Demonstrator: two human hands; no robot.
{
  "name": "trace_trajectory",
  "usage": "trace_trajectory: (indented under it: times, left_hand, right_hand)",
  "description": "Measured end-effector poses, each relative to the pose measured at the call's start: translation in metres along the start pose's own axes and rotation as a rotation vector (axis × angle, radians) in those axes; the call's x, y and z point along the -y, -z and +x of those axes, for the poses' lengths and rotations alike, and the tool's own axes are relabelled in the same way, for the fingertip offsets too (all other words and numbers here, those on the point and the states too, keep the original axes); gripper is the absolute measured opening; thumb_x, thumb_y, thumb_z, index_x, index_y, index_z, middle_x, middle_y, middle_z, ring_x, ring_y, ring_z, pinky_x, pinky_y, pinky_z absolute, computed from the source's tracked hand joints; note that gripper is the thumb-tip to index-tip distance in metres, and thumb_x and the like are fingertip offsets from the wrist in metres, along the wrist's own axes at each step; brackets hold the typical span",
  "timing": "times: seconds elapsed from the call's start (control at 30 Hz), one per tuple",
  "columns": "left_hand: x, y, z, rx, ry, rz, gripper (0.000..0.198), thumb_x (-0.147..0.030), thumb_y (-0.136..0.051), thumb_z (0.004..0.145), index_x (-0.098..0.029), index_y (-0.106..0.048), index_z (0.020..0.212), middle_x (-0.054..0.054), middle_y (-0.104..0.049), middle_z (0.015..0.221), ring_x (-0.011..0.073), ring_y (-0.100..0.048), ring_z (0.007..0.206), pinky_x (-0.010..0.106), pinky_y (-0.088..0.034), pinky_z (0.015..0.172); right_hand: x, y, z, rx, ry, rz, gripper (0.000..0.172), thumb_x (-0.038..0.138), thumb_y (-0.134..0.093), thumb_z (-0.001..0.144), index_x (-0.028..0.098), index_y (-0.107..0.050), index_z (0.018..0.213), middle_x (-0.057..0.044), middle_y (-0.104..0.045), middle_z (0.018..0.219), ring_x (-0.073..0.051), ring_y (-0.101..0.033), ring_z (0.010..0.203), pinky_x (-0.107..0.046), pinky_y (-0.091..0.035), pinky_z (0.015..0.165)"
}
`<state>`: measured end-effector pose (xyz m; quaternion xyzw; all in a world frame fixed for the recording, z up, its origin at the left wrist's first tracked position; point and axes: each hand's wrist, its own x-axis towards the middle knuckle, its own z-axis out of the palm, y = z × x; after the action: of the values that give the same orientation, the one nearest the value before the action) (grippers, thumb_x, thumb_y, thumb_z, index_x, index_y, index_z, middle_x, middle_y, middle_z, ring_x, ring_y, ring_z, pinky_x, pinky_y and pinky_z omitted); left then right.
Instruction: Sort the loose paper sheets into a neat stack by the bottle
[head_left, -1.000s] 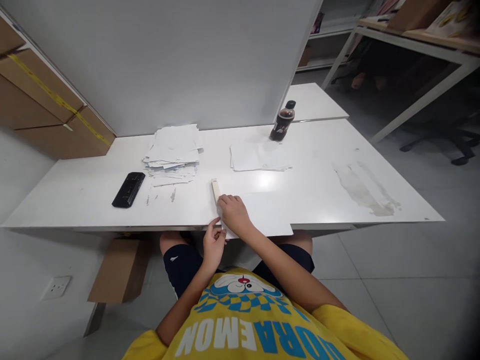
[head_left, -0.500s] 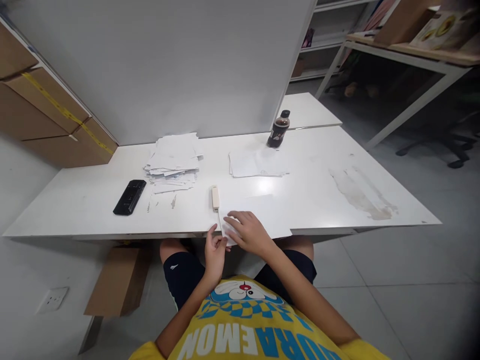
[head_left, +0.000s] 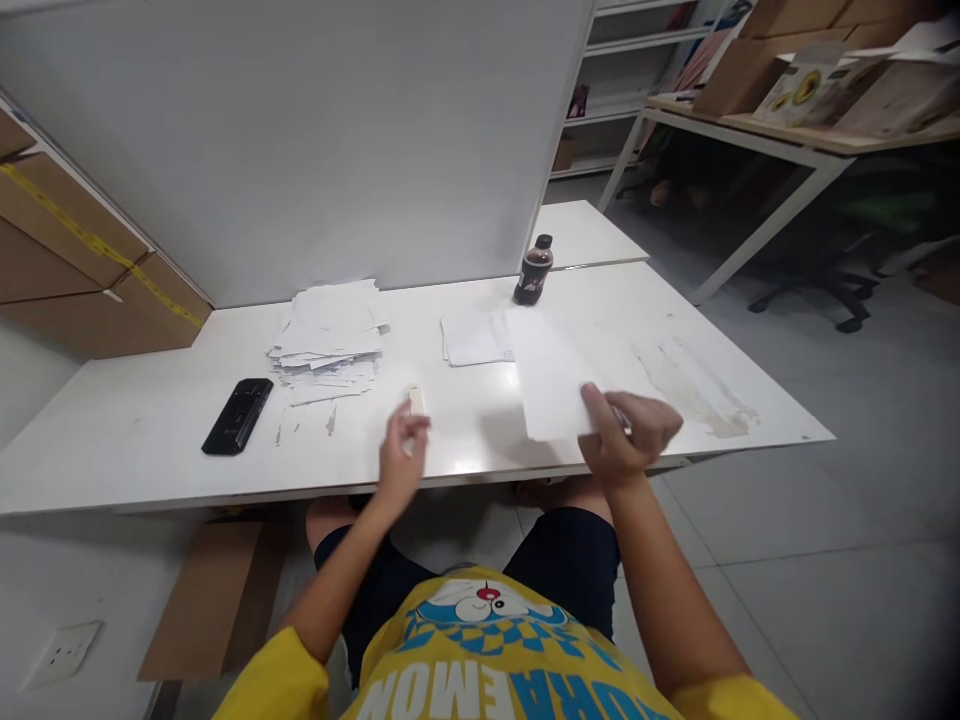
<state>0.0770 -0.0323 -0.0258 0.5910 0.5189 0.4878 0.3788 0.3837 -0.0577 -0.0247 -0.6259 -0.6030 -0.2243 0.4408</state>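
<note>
A smooth, thin, four-sided sheet of plain white paper is being held tilted above the desk, a soft shadow being cast beneath it. Its near right corner is being gripped by the right hand, the thumb being pressed flat upon the paper and the other fingers being curled behind. By the left hand, its fingers being loosely bent, the near end of a small cream-coloured, bar-shaped object is being partly hidden; whether that bar is being gripped or merely neared cannot be told. Both are being worked over a glossy white rectangular desk, by which light is being reflected. Beyond the held sheet, a thin layer of flat white papers is being partly covered from view. Near it, a dark plastic bottle with a black cap is being supported upright. To the left, a thick, ragged-edged stack of white papers is being borne by the desk, with a black, oblong, hard-cased device being set beside it. On the right, the surface is being marred by a streaky greyish-brown smear. The rear edge is being bounded by a smooth grey-white panel, and the far left by brown cardboard boxes with yellow tape.
</note>
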Motion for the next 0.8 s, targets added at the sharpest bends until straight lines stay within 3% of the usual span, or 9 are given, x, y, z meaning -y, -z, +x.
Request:
trace_trajectory:
  times: [0.07, 0.13, 0.2, 0.3, 0.37, 0.47, 0.6, 0.7, 0.8]
  left_hand:
    - [0.010, 0.019, 0.048, -0.159, -0.101, 0.244, 0.047, -0.023, -0.054, 0.088, -0.022, -0.047, 0.134, 0.012, -0.063, 0.125, 0.0241, -0.056, 0.122, 0.041, -0.042, 0.107]
    - [0.022, 0.031, 0.082, -0.249, -0.075, 0.418, 0.052, -0.021, -0.052, 0.087, -0.017, -0.043, 0.138, 0.016, -0.052, 0.140, 0.0278, -0.044, 0.136, 0.044, -0.034, 0.114]
    - [0.033, 0.037, 0.097, -0.280, -0.063, 0.511, 0.057, -0.021, -0.050, 0.088, -0.014, -0.037, 0.143, 0.019, -0.044, 0.147, 0.0293, -0.038, 0.140, 0.046, -0.031, 0.116]
    - [0.044, 0.037, 0.098, -0.269, -0.133, 0.578, 0.059, -0.022, -0.050, 0.088, -0.013, -0.035, 0.144, 0.020, -0.045, 0.146, 0.0298, -0.037, 0.140, 0.047, -0.031, 0.117]
    - [0.047, 0.036, 0.095, -0.292, -0.134, 0.587, 0.057, -0.022, -0.049, 0.088, -0.013, -0.036, 0.143, 0.020, -0.046, 0.144, 0.0300, -0.039, 0.139, 0.048, -0.033, 0.115]
    - [0.048, 0.032, 0.091, -0.309, -0.117, 0.640, 0.055, -0.021, -0.048, 0.087, -0.011, -0.039, 0.141, 0.021, -0.049, 0.141, 0.0318, -0.039, 0.139, 0.050, -0.032, 0.115]
    - [0.047, 0.027, 0.090, -0.201, -0.227, 0.782, 0.055, -0.020, -0.049, 0.085, -0.010, -0.044, 0.139, 0.019, -0.050, 0.142, 0.0337, -0.028, 0.145, 0.053, -0.021, 0.119]
    - [0.044, 0.039, 0.110, -0.168, -0.255, 0.828, 0.054, -0.022, -0.050, 0.085, -0.014, -0.047, 0.139, 0.017, -0.049, 0.145, 0.0322, -0.029, 0.145, 0.053, -0.018, 0.120]
    - [0.039, 0.068, 0.152, -0.237, -0.216, 0.907, 0.055, -0.027, -0.048, 0.088, -0.014, -0.045, 0.141, 0.016, -0.046, 0.149, 0.0312, -0.031, 0.144, 0.052, -0.013, 0.121]
  right_hand:
    - [-0.001, -0.038, 0.034, 0.066, -0.031, 0.027, 0.034, 0.030, -0.041, 0.095, 0.028, -0.071, 0.112, -0.014, -0.063, 0.096, -0.031, -0.057, 0.103, -0.052, -0.041, 0.091]
    - [0.006, -0.080, 0.059, 0.201, 0.017, 0.040, 0.037, 0.022, -0.039, 0.094, 0.027, -0.068, 0.118, -0.013, -0.063, 0.106, -0.030, -0.053, 0.110, -0.052, -0.037, 0.097]
    - [0.016, -0.117, 0.070, 0.359, 0.083, 0.031, 0.041, 0.012, -0.039, 0.090, 0.023, -0.065, 0.120, -0.013, -0.062, 0.118, -0.029, -0.050, 0.114, -0.049, -0.034, 0.099]
    - [0.026, -0.153, 0.065, 0.594, 0.139, 0.037, 0.040, 0.011, -0.041, 0.088, 0.019, -0.064, 0.119, -0.014, -0.061, 0.123, -0.028, -0.050, 0.111, -0.043, -0.037, 0.093]
    - [0.027, -0.165, 0.057, 0.688, 0.154, 0.055, 0.035, 0.021, -0.043, 0.092, 0.019, -0.063, 0.121, -0.015, -0.060, 0.124, -0.030, -0.050, 0.109, -0.042, -0.038, 0.090]
    - [0.022, -0.169, 0.050, 0.726, 0.170, 0.072, 0.038, 0.039, -0.048, 0.094, 0.017, -0.061, 0.122, -0.016, -0.058, 0.126, -0.031, -0.049, 0.106, -0.043, -0.038, 0.088]
    - [0.019, -0.169, 0.050, 0.707, 0.163, 0.081, 0.039, 0.041, -0.051, 0.092, 0.017, -0.061, 0.121, -0.017, -0.058, 0.125, -0.032, -0.048, 0.105, -0.042, -0.038, 0.088]
    - [0.018, -0.171, 0.050, 0.659, 0.135, 0.096, 0.036, 0.038, -0.051, 0.091, 0.018, -0.062, 0.120, -0.016, -0.058, 0.124, -0.032, -0.048, 0.105, -0.043, -0.036, 0.089]
    - [0.018, -0.172, 0.050, 0.613, 0.097, 0.125, 0.037, 0.037, -0.053, 0.089, 0.018, -0.061, 0.120, -0.017, -0.057, 0.126, -0.033, -0.047, 0.109, -0.045, -0.035, 0.091]
